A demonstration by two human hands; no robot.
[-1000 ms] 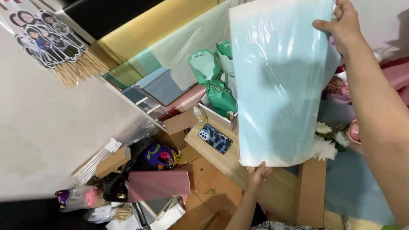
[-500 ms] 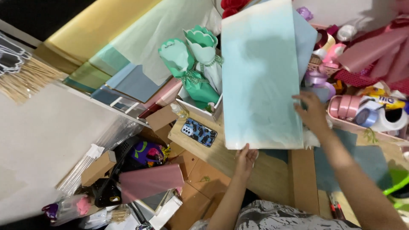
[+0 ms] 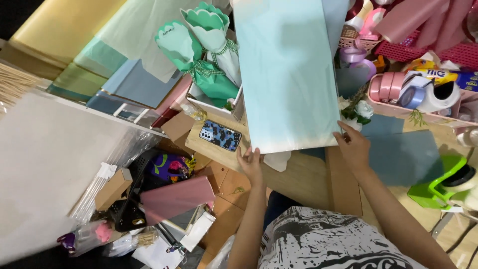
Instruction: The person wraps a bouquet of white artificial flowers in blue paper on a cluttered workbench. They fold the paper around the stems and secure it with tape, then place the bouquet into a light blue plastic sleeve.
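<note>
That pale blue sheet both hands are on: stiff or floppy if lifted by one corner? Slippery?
The pale blue sheet looks thin and large, so it would probably sag or curl from one corner; the left hand and right hand each take a bottom corner. Its soft sheen suggests it may slide easily. Likely light.

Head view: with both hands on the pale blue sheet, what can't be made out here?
- Far end of the pale blue sheet: cut off by the top edge.
- Tabletop beneath it: covered by the sheet.
- Left hand and right hand: fingertips meet the sheet's near edge; whether they pinch or just press is unclear.
- White flowers: partly hidden behind the sheet.
- Ribbon rolls in the pink tray: too small to count.
</note>
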